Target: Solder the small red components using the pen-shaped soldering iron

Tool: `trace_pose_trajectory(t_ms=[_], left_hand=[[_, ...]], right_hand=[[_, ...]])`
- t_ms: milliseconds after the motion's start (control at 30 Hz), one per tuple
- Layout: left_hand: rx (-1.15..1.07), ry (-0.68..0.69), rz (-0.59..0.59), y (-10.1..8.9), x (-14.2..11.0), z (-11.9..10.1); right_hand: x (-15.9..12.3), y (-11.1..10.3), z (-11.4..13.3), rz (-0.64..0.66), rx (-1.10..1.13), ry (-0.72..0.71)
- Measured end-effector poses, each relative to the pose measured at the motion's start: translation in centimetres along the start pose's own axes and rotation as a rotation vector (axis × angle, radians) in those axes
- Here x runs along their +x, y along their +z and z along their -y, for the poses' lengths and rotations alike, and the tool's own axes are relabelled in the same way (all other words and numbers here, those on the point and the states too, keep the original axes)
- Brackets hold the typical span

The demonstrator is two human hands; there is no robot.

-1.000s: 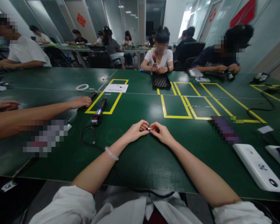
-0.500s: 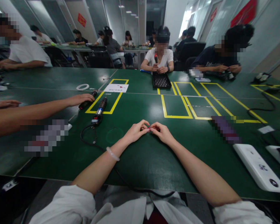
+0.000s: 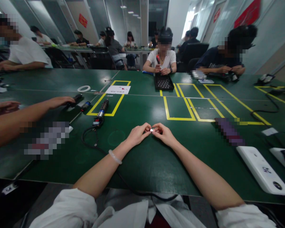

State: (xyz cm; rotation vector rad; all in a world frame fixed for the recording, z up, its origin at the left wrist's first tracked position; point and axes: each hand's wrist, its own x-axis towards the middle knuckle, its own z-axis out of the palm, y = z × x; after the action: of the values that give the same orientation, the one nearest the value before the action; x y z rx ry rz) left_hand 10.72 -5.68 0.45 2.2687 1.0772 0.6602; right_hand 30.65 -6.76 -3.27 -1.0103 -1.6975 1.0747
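Just above the green table (image 3: pixel 142 164), my left hand (image 3: pixel 138 134) and my right hand (image 3: pixel 165 134) meet fingertip to fingertip. Both are closed in a pinch on a tiny shiny piece (image 3: pixel 152 130) with white and red on it, too small to name. To the left lies an electric screwdriver (image 3: pixel 102 109) with a dark and silver body and a blue band. Its black cable (image 3: pixel 83 139) loops down past my left wrist, which wears a pale bracelet (image 3: pixel 115 156).
A co-worker's hand (image 3: pixel 61 102) rests on a dark tool at left. Yellow tape outlines (image 3: pixel 180 119), a white paper sheet (image 3: pixel 118 90) and a tape ring (image 3: pixel 84 88) lie beyond. A black tray (image 3: pixel 164 83) is before a person opposite. At right is a white power bank (image 3: pixel 263 169).
The small piece between my fingertips now shows a bright white face. The co-worker's hand at left has moved leftward with its dark tool, leaving a blue-and-silver tool visible.
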Motion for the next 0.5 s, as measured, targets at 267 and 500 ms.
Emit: trace_pose_trajectory(t_ms=[267,500], left_hand=[[0.019,0.004,0.020,-1.1,0.2,0.2],[0.532,-0.265,-0.347,-7.3,-0.9,5.4]], right_hand=[[-0.1,-0.1,0.3,0.005,-0.082,-0.024],[-0.1,-0.2,0.5,0.003,-0.109,-0.015]])
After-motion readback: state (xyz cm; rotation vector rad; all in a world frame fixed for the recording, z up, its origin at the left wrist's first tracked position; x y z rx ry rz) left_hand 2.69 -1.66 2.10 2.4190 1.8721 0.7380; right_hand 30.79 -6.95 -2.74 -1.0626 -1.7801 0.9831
